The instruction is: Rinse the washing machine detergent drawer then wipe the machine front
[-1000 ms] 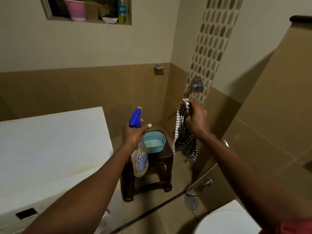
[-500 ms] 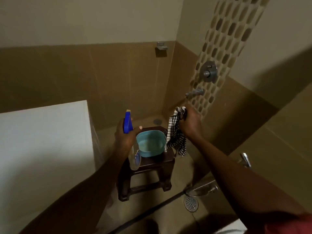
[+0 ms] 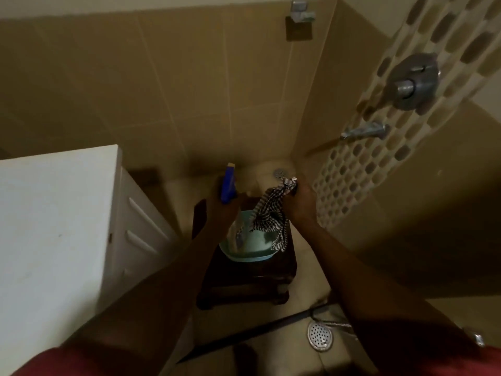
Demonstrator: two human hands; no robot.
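Washing machine point(image 3: 54, 226) stands at the person's left, white, its flat top and one ribbed side showing; neither hand touches it, and it sits just beside the dark wooden stool point(image 3: 244, 283). Nearest are the red sleeves point(image 3: 54, 362) at the bottom edge, with both bare forearms reaching out over the floor; by the right arm a round metal floor drain point(image 3: 320, 335) lies in the tiles, a thin hose point(image 3: 334, 324) running past it. On the stool sits a pale blue basin point(image 3: 238, 258). Above it the left hand point(image 3: 222, 210) has its fingers wrapped round the neck of a spray bottle point(image 3: 229, 185), whose blue head stands up while the clear body hangs down over the basin. The right hand point(image 3: 299, 204) is closed on the top corner of a black-and-white checked cloth point(image 3: 271, 218); the cloth drapes down across the basin's right side, though I cannot tell whether it touches the basin. Beyond the hands, in the corner of the floor, is a second small drain point(image 3: 279, 173). On the right wall a strip of pebble-patterned tile point(image 3: 352, 185) carries a metal spout point(image 3: 363, 131), and higher up a round mixer knob point(image 3: 412, 82); on the far brown-tiled wall a small metal fitting point(image 3: 301, 10) sits near the top.
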